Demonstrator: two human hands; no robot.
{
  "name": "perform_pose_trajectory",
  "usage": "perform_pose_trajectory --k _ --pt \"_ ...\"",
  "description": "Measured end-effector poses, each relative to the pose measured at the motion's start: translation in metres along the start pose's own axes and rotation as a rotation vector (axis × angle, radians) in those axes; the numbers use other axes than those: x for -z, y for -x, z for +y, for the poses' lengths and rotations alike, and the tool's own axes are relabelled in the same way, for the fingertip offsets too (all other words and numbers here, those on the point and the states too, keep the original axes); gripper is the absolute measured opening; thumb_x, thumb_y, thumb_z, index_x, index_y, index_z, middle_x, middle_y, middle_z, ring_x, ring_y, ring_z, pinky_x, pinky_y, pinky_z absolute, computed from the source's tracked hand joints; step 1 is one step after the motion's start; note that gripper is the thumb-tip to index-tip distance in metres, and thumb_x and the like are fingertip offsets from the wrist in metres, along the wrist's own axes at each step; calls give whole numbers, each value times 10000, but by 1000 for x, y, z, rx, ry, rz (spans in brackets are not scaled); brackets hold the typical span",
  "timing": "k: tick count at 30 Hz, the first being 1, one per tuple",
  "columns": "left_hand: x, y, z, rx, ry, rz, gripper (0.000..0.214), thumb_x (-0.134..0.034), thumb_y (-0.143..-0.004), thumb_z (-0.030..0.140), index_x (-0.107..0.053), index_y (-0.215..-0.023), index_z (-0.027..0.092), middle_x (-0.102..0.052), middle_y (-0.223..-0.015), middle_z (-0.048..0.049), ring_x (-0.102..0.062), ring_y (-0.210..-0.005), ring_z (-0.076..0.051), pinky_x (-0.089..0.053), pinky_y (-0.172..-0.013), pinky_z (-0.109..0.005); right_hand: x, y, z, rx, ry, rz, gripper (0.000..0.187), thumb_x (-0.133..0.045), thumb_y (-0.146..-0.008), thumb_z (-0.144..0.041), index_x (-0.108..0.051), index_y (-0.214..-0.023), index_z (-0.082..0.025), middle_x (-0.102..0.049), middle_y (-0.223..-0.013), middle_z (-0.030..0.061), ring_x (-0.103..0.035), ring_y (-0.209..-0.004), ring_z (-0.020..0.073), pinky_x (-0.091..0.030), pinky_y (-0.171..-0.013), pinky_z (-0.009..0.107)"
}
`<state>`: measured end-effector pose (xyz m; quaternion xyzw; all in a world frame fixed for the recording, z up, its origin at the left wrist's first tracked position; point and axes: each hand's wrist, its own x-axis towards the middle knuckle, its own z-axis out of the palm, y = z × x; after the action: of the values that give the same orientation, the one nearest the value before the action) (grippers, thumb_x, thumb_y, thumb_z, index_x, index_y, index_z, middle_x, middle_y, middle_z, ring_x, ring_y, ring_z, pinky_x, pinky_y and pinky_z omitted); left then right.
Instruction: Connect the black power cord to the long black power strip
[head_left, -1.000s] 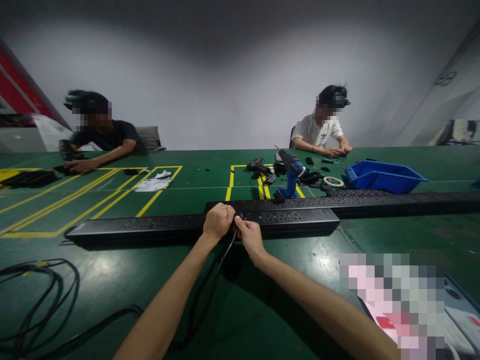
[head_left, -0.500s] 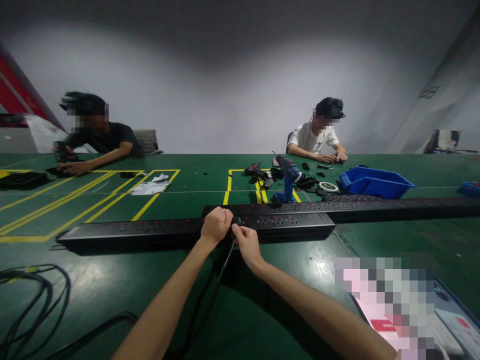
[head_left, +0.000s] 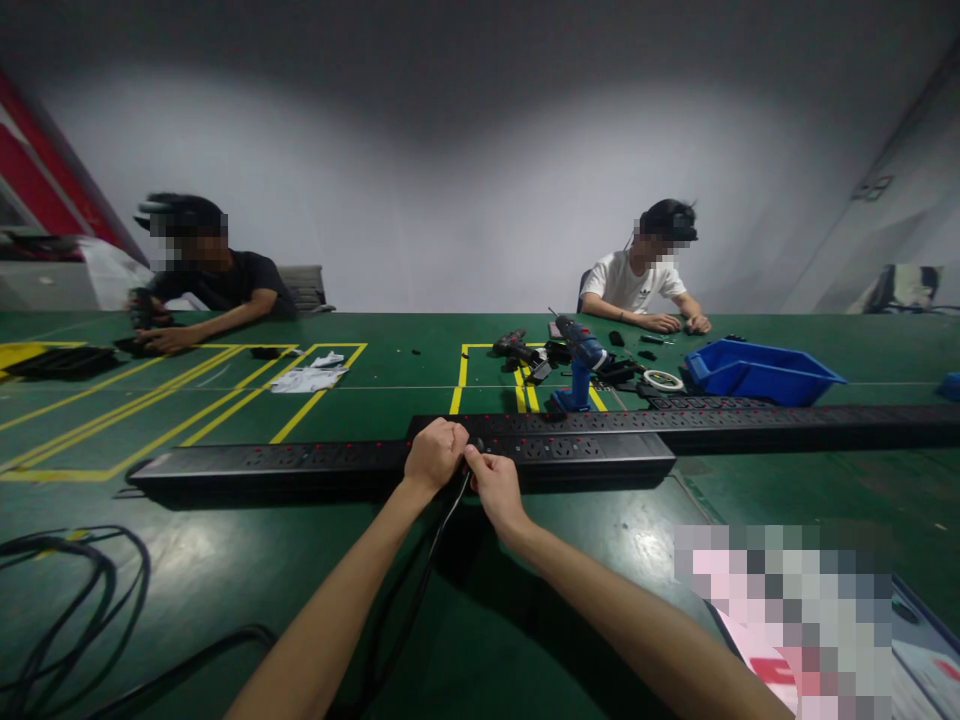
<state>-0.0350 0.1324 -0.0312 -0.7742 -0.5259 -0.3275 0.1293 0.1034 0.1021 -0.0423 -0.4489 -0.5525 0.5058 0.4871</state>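
Pinching a thin black cable (head_left: pixel 444 515) between thumb and fingertips of the right hand (head_left: pixel 495 485), right at the near edge of a long black power strip (head_left: pixel 300 462) in the middle of the table. Left hand (head_left: pixel 433 455) curled into a tight fist just beside it, knuckles almost touching the right fingers and sitting over the same strip. Can't tell what's inside that fist, cable end or plug. Cable trailing from the hands back between the two forearms.

Second long strip (head_left: pixel 787 420) lying just behind the first, shifted to the right. Only one real container around: a blue plastic bin (head_left: pixel 757 368) behind the second strip. Can't see into it from this angle, so no idea about contents. Roll of white tape (head_left: pixel 663 380) just left of the bin. Blue drill (head_left: pixel 579 365) standing upright behind the strips, darker drill (head_left: pixel 517 348) lying a bit further back, small black bits scattered nearby.

All of it on a big green table (head_left: pixel 225 560) marked with yellow lines (head_left: pixel 225 395). Crumpled white paper (head_left: pixel 304 377) among the lines, loose loop of black cord (head_left: pixel 67 590) at the near left.

Across the table, two other people seated: one in a black shirt (head_left: pixel 225 285) on the left, hands on something dark, one in a white shirt (head_left: pixel 637 280) on the right, hands together on the tabletop. Plain pale grey wall behind, red stripe at far left.
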Motion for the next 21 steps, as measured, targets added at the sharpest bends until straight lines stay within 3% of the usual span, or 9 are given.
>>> perform_pose_trajectory --k 15,21 --pt "1 0 3 12 22 9 416 -316 -980 227 -661 -752 189 -675 -732 -65 -608 -783 -191 -464 -740 -333 3 12 2 104 65 9 510 -545 -823 -585 -490 -531 -170 -400 -483 -33 -350 -489 94 -227 -469 238" --pt "1 1 2 -4 15 -17 413 -303 -987 220 -650 -766 191 -672 -748 -62 -602 -789 -189 -456 -740 -331 0 3 3 37 -8 1 514 -535 -819 -608 -485 -542 -178 -395 -466 -39 -332 -453 89 -232 -450 235"
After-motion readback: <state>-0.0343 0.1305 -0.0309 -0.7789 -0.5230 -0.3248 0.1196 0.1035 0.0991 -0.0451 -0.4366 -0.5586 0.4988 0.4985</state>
